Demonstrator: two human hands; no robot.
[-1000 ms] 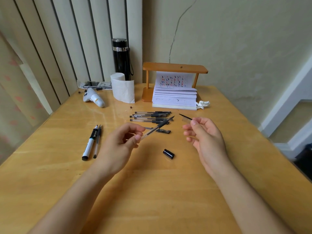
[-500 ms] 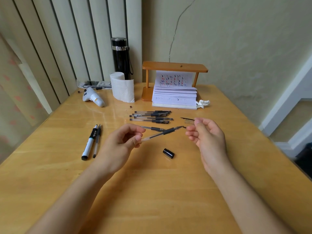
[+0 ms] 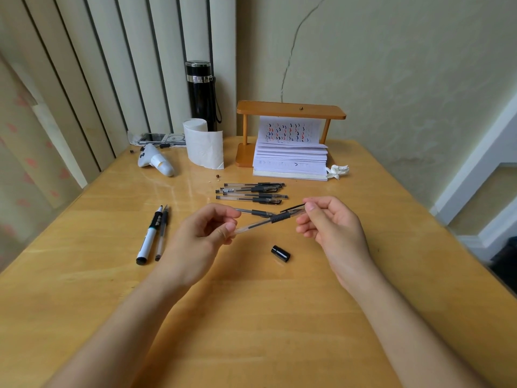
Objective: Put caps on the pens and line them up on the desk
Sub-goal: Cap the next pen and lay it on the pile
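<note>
Pen (image 3: 263, 223) held above desk (image 3: 251, 317), rear end pinched by left hand (image 3: 201, 239); clear cap (image 3: 293, 210) pinched by right hand (image 3: 333, 228), at pen tip. Capped pens (image 3: 251, 193) grouped beyond.

Both bare forearms reach in from the near edge, the left hand (image 3: 205, 233) and right hand (image 3: 333, 225) raised with fingertips pinched, facing each other.

Black flask (image 3: 202, 93); tissue roll (image 3: 203, 142); paper stack (image 3: 291, 159) under wooden stand (image 3: 291, 112).
</note>
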